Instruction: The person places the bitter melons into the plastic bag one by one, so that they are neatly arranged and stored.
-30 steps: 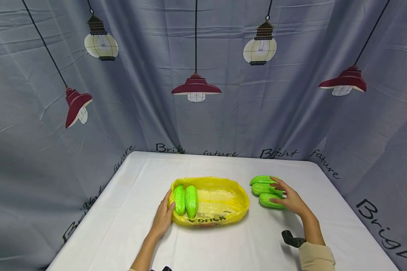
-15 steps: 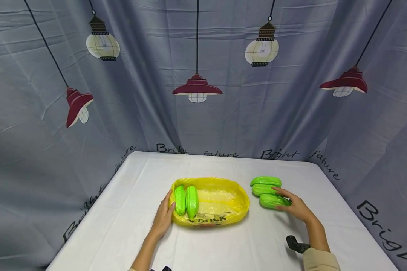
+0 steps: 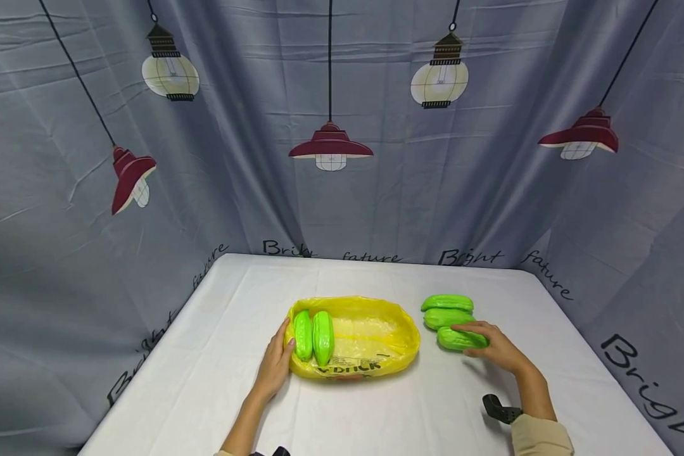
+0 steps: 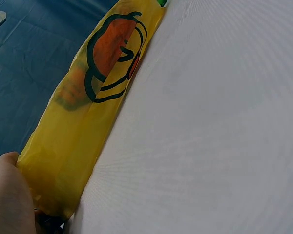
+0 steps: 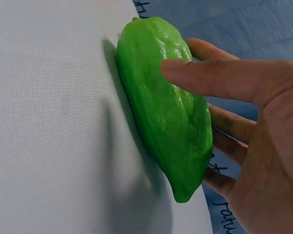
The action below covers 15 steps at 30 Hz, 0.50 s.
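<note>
A yellow plastic bag, its mouth spread wide, sits mid-table with two green bitter melons side by side at its left end. My left hand rests along the outside of that end, fingers fairly straight, thumb by the rim; in the left wrist view only part of the hand shows beside the bag. To the right lie more bitter melons in a row. My right hand grips the nearest bitter melon, thumb across one side and fingers on the other.
A white cloth covers the table. Grey-blue curtain with printed lamps and lettering hangs behind and along both sides. A black wrist device sits at my right cuff.
My right hand has drawn back from over the row of bitter melons to the nearest one, its fingers closing around it. The left hand and bag stay put.
</note>
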{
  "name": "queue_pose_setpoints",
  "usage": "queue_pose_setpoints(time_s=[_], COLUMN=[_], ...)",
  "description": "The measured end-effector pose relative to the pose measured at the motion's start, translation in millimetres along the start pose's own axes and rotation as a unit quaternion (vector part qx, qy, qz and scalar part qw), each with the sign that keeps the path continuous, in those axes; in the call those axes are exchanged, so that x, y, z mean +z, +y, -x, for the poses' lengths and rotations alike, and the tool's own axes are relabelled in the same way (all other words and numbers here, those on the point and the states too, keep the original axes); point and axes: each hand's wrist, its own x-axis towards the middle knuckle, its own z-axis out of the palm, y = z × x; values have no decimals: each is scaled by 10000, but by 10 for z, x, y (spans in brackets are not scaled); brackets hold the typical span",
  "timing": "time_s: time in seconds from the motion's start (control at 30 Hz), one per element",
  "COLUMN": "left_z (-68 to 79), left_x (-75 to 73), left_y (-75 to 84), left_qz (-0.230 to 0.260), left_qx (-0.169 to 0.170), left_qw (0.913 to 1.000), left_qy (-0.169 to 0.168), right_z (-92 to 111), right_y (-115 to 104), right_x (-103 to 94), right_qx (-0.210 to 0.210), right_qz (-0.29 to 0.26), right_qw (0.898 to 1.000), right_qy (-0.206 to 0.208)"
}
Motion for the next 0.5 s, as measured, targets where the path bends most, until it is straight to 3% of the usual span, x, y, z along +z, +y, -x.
queue_pose_setpoints(time_s=[0.23,0.5], left_z=[-4,-6], left_x=[3,-5], left_y=[1,7], left_qz=[-107,-140], left_qx=[30,-32], left_qw=[9999,9999], left_qy=[-16,-91], right_z=[-2,26], right_y=[-31,-44], right_x=[-25,-58], right_qx=[396,484], right_qz=[98,28], right_qw=[9988,9972], right_qy=[-284,-578])
